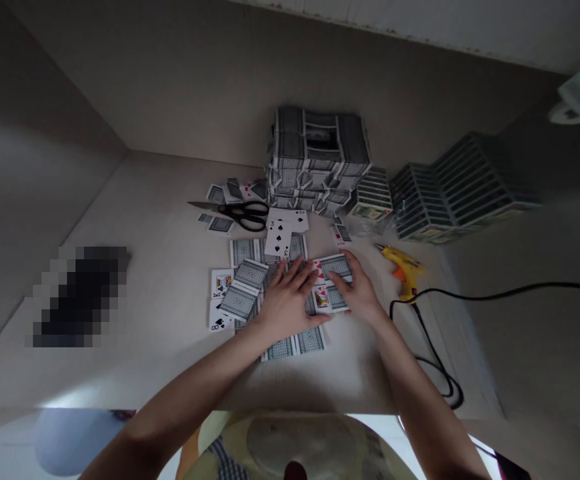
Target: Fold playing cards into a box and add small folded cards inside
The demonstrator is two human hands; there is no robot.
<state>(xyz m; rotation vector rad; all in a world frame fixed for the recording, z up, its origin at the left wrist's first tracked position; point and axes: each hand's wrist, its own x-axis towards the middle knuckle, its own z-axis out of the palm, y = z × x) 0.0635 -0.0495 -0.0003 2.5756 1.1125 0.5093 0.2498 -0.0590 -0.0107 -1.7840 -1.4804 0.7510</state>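
My left hand [290,300] lies flat with its fingers spread over several joined playing cards, which show mostly grey patterned backs. At the right side of this layer, my right hand [361,292] grips a patterned playing card [336,267], its thumb on top and index finger round the right edge. Just below the thumb is a face card [322,298]. A three of spades [278,238] rests above my left hand. To the left lie a king of clubs [221,283] and an eight of spades [219,316], partly covered by other cards. My palm hides the layer's middle.
Black-handled scissors [245,212] lie among loose cards. Behind stands a box-like card structure [320,150], with stacked card packs [435,200] to its right. A yellow glue gun [404,267] has a black cable [440,363]. A blurred dark object [83,297] lies left.
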